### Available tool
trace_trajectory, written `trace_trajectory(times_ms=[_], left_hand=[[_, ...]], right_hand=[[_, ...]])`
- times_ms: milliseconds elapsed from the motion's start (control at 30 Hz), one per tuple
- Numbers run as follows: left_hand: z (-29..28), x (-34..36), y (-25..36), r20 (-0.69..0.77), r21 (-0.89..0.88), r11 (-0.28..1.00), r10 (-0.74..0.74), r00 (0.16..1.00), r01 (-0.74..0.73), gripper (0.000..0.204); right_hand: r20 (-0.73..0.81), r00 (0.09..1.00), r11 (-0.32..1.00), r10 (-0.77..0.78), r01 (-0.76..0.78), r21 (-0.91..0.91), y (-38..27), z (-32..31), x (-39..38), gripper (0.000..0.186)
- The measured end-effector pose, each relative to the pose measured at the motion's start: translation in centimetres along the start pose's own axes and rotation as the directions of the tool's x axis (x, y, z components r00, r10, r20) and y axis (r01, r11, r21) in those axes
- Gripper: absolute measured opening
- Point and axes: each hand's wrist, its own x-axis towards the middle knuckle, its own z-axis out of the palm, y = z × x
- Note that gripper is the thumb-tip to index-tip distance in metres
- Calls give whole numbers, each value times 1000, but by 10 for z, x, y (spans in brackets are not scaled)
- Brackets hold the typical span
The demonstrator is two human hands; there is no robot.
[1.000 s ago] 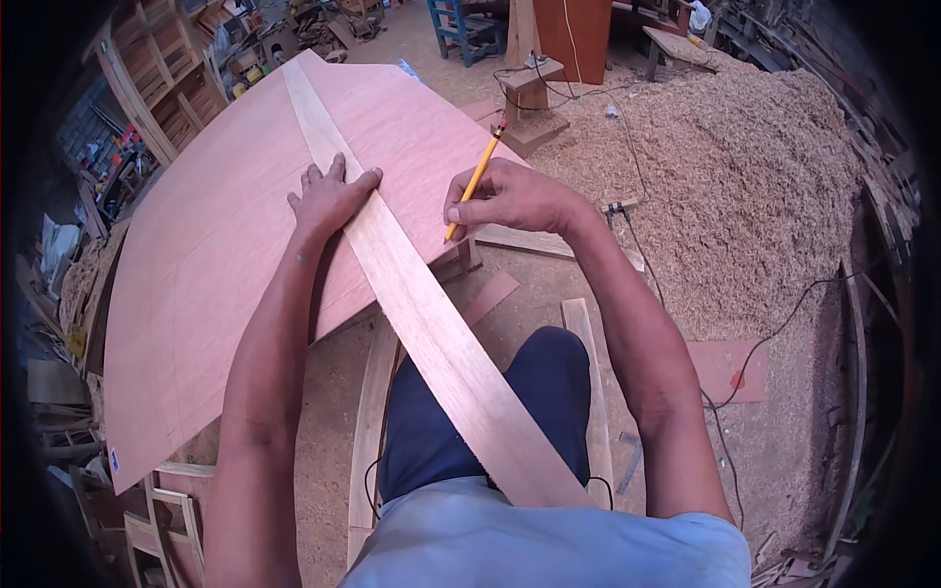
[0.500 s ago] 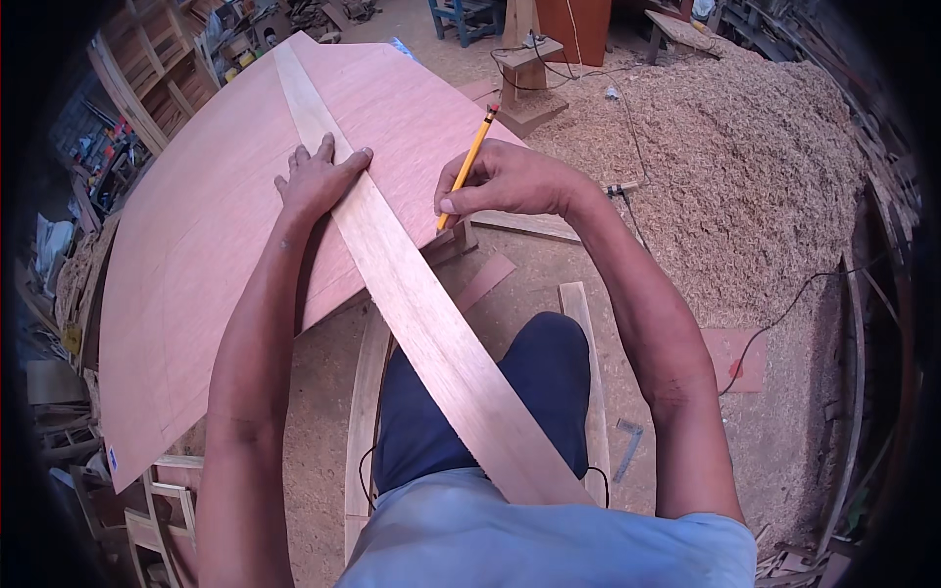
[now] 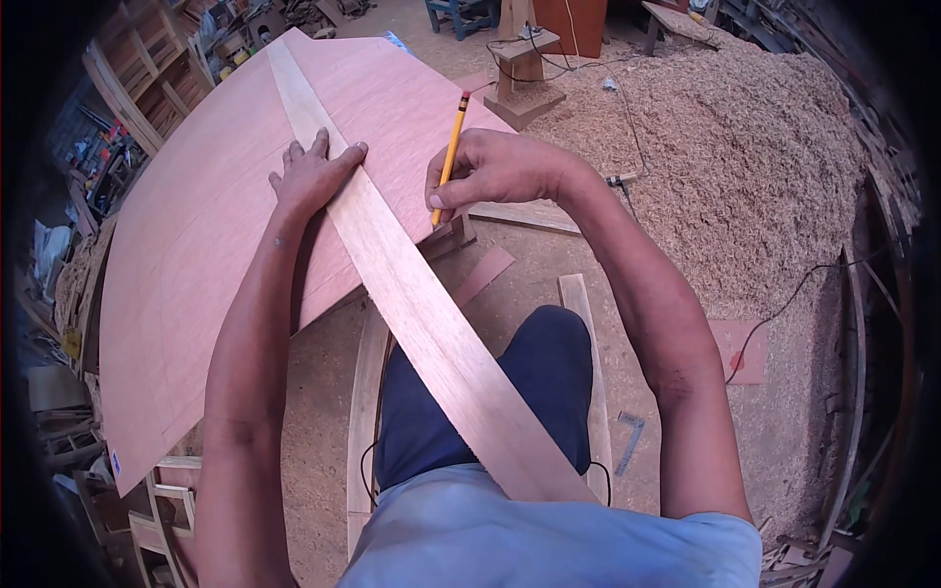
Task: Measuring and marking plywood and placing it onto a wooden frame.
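Note:
A large pinkish plywood sheet [image 3: 196, 255] lies before me, and a long pale wooden board [image 3: 421, 304] runs slantwise across it, its near end reaching my body. My left hand [image 3: 316, 176] lies on the board with the fingers spread, pressing it against the sheet. Pinched in my right hand [image 3: 490, 171] is a yellow pencil [image 3: 453, 147] with a pink eraser, held nearly upright. Its tip is down at the sheet's near edge, to the right of the board; whether it touches the wood is hard to tell.
A big heap of wood shavings [image 3: 725, 157] spreads at the right, with a black cable [image 3: 784, 304] over it. A metal square [image 3: 628, 441] lies on the floor by my right leg. Wooden frames [image 3: 167, 519] stand at lower left. A wooden stand [image 3: 520, 73] is beyond the sheet.
My right hand has moved slightly left with the pencil, its tip shifting along the sheet's edge toward the board. My left hand stays on the board. The whole view has shifted a little.

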Motion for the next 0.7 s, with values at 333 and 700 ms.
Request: trace_trajectory(times_ms=[333,700], left_hand=[[-1,0,-3,-6,-14,1000,24,1000,-24,111],[-5,-7,4,12,-17,1000,-2,1000,2,108]], right_hand=[[-461,884,996,-79,48,-79,12,-3,-27,31],[-379,925,998,-18,-6,-63,32,-54,-73,26]])
